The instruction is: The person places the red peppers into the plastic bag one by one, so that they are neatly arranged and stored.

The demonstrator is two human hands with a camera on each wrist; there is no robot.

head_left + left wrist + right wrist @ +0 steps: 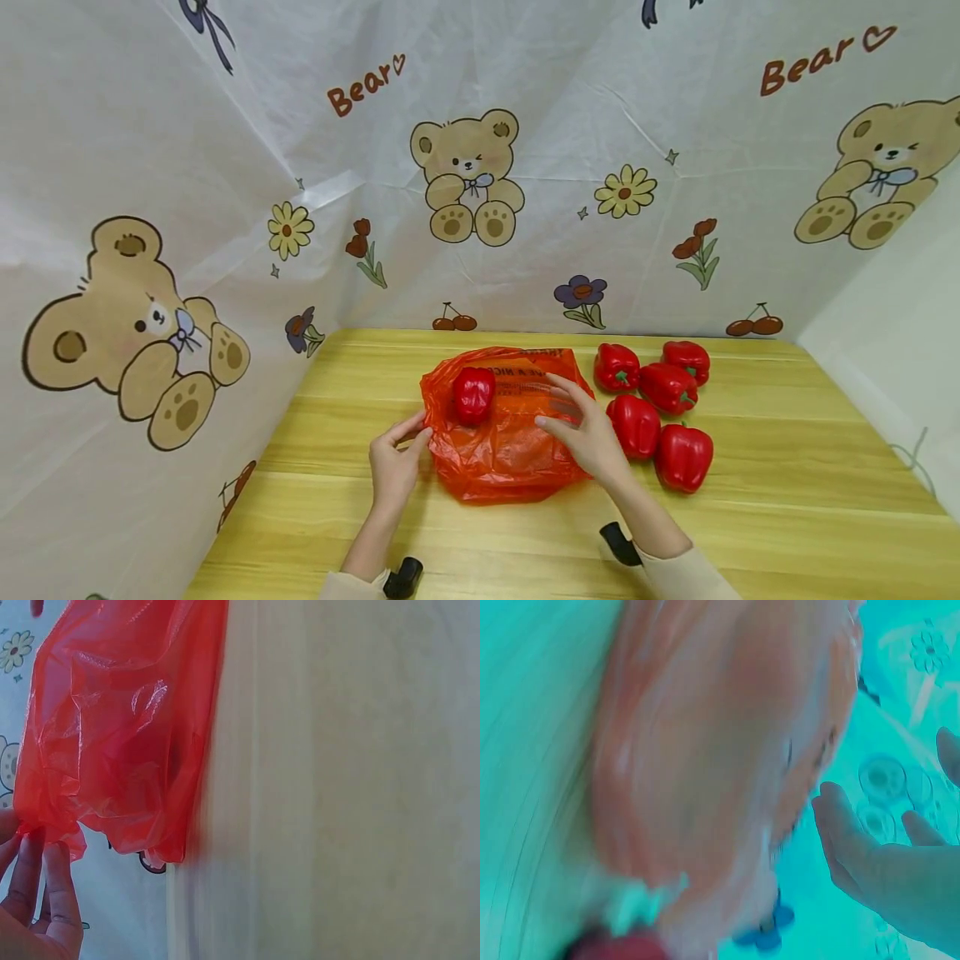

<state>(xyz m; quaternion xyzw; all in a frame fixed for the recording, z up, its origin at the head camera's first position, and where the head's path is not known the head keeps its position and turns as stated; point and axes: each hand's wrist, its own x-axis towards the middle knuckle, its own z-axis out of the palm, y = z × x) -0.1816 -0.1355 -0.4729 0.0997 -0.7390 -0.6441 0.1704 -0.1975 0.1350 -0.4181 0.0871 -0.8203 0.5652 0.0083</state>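
The bag [517,471] lies on the table [795,475], its long axis running left to right. Its mouth seems to face left, though the crumpled film makes that hard to judge. A pepper [475,396] sits at the bag's left end (its stem is out of sight), longer axis pointing away from the person. The left hand [394,462] pinches the bag's left edge between thumb and fingers. The right hand [596,437], fingers apart and holding nothing, is over the bag's right part. Five more peppers [667,388] cluster to the right.
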